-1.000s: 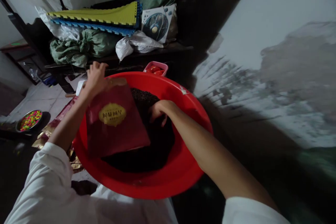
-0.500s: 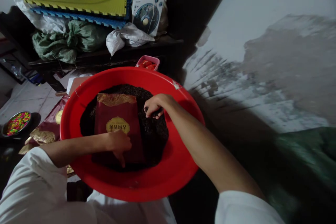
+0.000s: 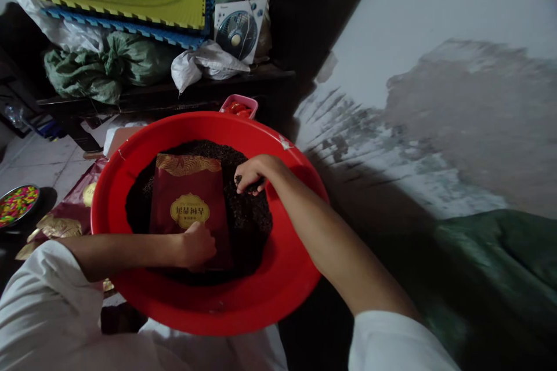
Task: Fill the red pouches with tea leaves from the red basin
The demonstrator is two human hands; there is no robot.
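Observation:
A large red basin (image 3: 209, 313) holds dark loose leaves or grains (image 3: 250, 217). On them lies a dark red bag (image 3: 189, 179) with a gold label and a gold patterned end. My left hand (image 3: 200, 246) rests on the bag's lower part, its fingers curled; whether it grips the bag is hidden. Right of the bag, my right hand (image 3: 250, 175) is closed around some of the dark leaves, just above the heap.
Behind the basin are a pink container (image 3: 239, 105) of red items and a dark bench (image 3: 143, 93) with sacks, foam mats and a fan (image 3: 237, 35). At left, a bowl (image 3: 18, 206) holds colourful pieces. A rough wall stands right.
My left hand's fingers have drawn in from a downward reach to a curled shape on the bag. My right hand stays nearly in place. The whole view has shifted slightly.

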